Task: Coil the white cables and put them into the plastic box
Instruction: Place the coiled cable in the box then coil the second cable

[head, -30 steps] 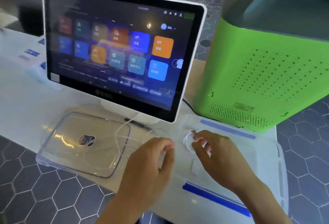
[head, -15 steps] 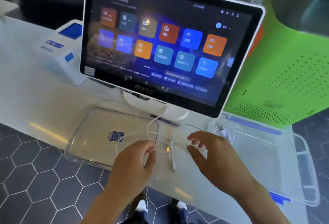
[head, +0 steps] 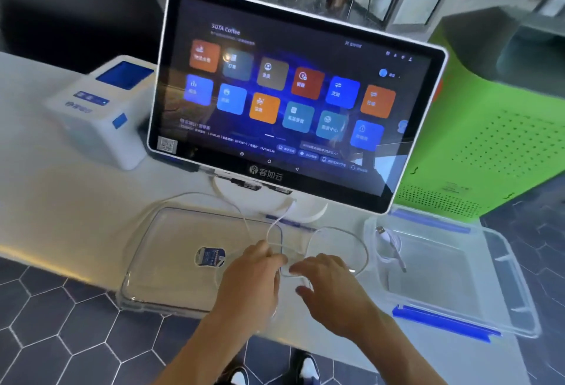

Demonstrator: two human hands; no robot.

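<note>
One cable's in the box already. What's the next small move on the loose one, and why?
Probably wind another loop: the loose white cable sprawls over the counter between both hands, left hand pinching it, right hand open beside it; the plastic box waits right.

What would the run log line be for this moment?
stage: coiling | left hand: pinching loose white cable | right hand: open on cable | plastic box: one coiled cable inside

The white counter (head: 61, 201) bears a printer (head: 104, 115), touchscreen (head: 290, 100), green machine (head: 489, 140), clear lid (head: 171, 262), white cable (head: 336, 231) and plastic box (head: 504, 277).
</note>
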